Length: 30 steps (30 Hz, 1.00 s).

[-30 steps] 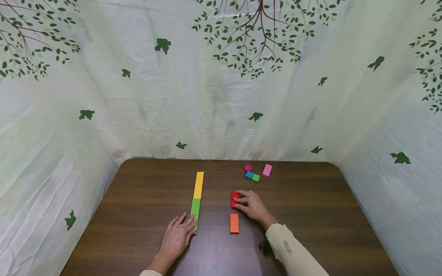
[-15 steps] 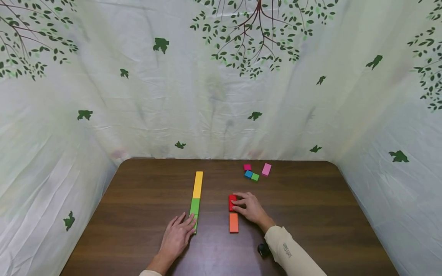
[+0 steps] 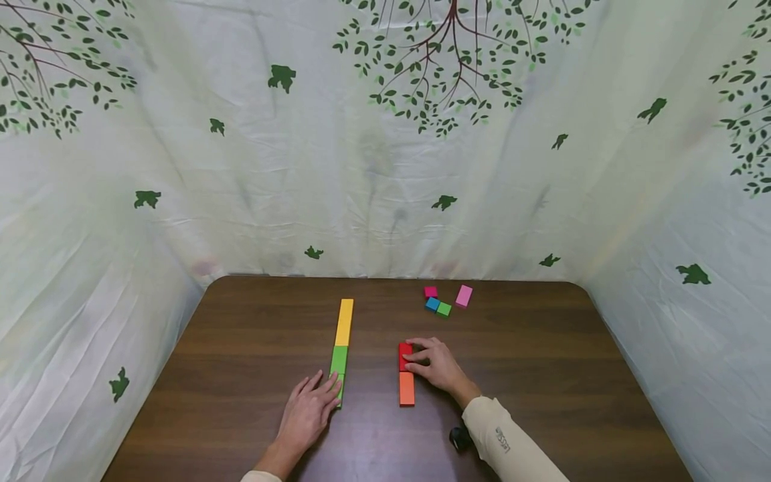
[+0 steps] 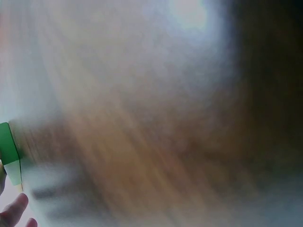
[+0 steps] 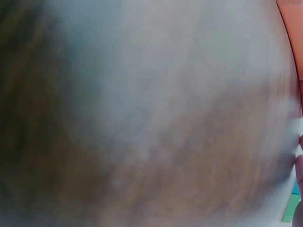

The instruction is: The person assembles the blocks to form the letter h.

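Note:
In the head view my right hand (image 3: 442, 368) pinches a red block (image 3: 402, 356), whose right side is partly covered by the fingers. The red block's near end meets an orange block (image 3: 406, 389), and the two line up. On the left, my left hand (image 3: 306, 414) rests its fingers on the nearer green block (image 3: 340, 393), largely covering it. Beyond that, another green block (image 3: 339, 359) and a long yellow block (image 3: 344, 323) continue the straight row. The left wrist view catches green block (image 4: 8, 144) at its edge; the right wrist view shows the orange block (image 5: 292, 33) in its corner.
Toward the back of the brown table (image 3: 253, 348) lie a magenta block (image 3: 430, 292), a blue block (image 3: 432, 304), a green cube (image 3: 444, 309) and a pink block (image 3: 464, 296). A small black object (image 3: 460, 439) is beside the right sleeve. Leaf-patterned cloth (image 3: 373, 167) surrounds the table.
My right hand has slid the red block toward me and slightly left, closing the gap to the orange block. The left hand has stayed on the green block.

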{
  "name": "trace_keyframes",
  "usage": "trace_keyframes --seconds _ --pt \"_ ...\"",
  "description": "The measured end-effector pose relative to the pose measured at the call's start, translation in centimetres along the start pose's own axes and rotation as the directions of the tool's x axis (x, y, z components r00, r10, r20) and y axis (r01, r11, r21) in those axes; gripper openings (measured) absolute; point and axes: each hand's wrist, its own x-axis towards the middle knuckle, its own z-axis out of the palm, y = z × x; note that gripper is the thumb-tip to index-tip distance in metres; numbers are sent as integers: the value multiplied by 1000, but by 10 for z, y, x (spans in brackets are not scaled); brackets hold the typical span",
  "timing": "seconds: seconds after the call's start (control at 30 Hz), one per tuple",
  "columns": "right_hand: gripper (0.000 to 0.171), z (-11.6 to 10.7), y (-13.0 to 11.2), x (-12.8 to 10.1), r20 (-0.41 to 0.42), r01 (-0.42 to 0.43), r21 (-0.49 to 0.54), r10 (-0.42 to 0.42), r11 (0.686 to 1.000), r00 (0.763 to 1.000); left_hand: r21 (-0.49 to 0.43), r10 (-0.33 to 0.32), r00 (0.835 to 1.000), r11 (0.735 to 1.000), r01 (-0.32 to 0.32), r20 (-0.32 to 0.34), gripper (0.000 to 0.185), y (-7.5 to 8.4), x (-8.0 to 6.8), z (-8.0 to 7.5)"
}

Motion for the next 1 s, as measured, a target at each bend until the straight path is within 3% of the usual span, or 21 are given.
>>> trace_keyframes --seconds 0.33,0.57,1.0 --pt "29 0 0 -2 -10 10 21 -10 1000 1000 -2 15 999 1000 -16 -34 32 -1 0 1" --pt "29 1 0 -2 -22 11 15 -11 1000 1000 -3 4 1000 1000 -4 -16 32 1 0 -1" --pt "28 3 0 -4 -53 28 14 -27 1000 998 -11 14 999 1000 -15 -41 33 0 0 1"
